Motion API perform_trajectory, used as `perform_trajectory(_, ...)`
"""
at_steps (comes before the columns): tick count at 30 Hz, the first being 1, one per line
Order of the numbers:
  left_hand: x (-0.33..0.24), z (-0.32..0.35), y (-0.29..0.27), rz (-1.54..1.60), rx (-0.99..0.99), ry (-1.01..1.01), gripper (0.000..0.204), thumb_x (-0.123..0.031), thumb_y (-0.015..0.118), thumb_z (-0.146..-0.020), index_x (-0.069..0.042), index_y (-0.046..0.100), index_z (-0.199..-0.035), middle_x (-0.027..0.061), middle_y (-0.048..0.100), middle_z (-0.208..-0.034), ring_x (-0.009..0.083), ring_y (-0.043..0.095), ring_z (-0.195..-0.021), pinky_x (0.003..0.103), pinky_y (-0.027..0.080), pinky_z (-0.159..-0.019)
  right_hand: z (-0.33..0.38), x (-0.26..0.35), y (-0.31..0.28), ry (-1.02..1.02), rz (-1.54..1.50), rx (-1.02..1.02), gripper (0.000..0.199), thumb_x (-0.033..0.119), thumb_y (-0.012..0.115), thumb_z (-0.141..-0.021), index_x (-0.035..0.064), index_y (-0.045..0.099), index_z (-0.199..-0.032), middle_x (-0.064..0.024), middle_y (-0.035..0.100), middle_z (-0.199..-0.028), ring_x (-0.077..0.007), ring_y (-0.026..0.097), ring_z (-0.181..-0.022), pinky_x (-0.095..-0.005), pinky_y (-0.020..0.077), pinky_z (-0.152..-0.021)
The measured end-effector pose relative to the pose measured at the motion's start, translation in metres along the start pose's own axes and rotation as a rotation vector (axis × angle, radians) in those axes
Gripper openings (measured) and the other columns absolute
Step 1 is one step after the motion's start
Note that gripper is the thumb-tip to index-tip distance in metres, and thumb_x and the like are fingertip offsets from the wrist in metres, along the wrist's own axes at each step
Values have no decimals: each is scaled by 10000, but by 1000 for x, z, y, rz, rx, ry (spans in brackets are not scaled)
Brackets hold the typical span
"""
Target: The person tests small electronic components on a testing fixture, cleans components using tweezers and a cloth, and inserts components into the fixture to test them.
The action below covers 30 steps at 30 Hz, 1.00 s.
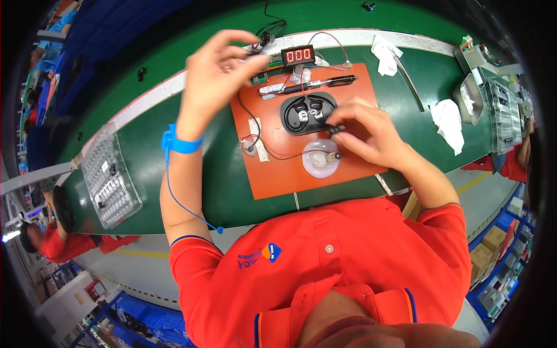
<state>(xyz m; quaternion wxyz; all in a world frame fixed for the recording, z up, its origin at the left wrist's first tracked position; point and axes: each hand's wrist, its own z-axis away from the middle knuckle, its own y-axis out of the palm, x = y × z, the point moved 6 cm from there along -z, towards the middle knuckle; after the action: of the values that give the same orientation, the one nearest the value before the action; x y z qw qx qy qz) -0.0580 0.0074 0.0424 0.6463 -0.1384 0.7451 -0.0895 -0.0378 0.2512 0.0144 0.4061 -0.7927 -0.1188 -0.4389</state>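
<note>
My left hand (217, 72) is raised over the far left corner of the orange mat (272, 182), fingers curled. Dark material shows between its thumb and fingers, beside a small black piece (267, 39) at the fingertips; what it grips is unclear. At the right edge of a black earphone case (292, 126), my right hand (371, 132) pinches a small black earpiece (335, 129). The case lies open, with dark curved earphones inside. Below it, a round whitish pad (316, 169) carries a small metal part (333, 156) on a thin wire.
Behind the case lie a pen (319, 84) and a lit red digital meter (297, 55). White cloths (385, 55), tweezers (411, 84) and a metal tray (469, 98) sit to the right. A clear plastic tray (110, 177) stands at left. A blue wrist strap (184, 145) trails a cord.
</note>
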Motion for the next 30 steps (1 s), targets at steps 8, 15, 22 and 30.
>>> perform_trajectory(8, 2, 22, 73, 70, 297, -90, 193, -201, 689, -884, -15, 637, -896, 50, 628, -613, 71, 556, -495, 250, 422, -449, 31, 15, 5, -105, 98, -9, 221, 9, 729, -724, 19, 646, -929, -93, 652, -866, -263, 631, -817, -373, 491, -725)
perform_trajectory(15, -6, 27, 79, -228, 260, 110, 198, -205, 693, -864, -14, 642, -880, 121, 594, -589, 144, 571, -470, 309, 442, -465, 28, 32, 14, -387, 407, 28, 233, 39, 738, -715, 36, 653, -932, -67, 648, -852, -244, 640, -773, -352, 487, -665)
perform_trajectory(22, -19, 11, 41, -349, 12, 292, 166, -174, 709, -848, -21, 657, -888, 130, 649, -681, 174, 618, -506, 327, 465, -485, -26, -10, -42, -129, 290, -159, 164, 89, 700, -795, 32, 634, -934, -81, 648, -844, -238, 630, -754, -341, 490, -670)
perform_trajectory(30, 81, -22, -141, -833, -575, 139, 217, -96, 702, -827, -63, 684, -1040, 154, 678, -978, 320, 685, -844, 398, 552, -707, -107, -131, -133, 59, 996, -419, 219, 199, 667, -875, 74, 633, -1051, -83, 656, -931, -240, 635, -811, -356, 503, -697)
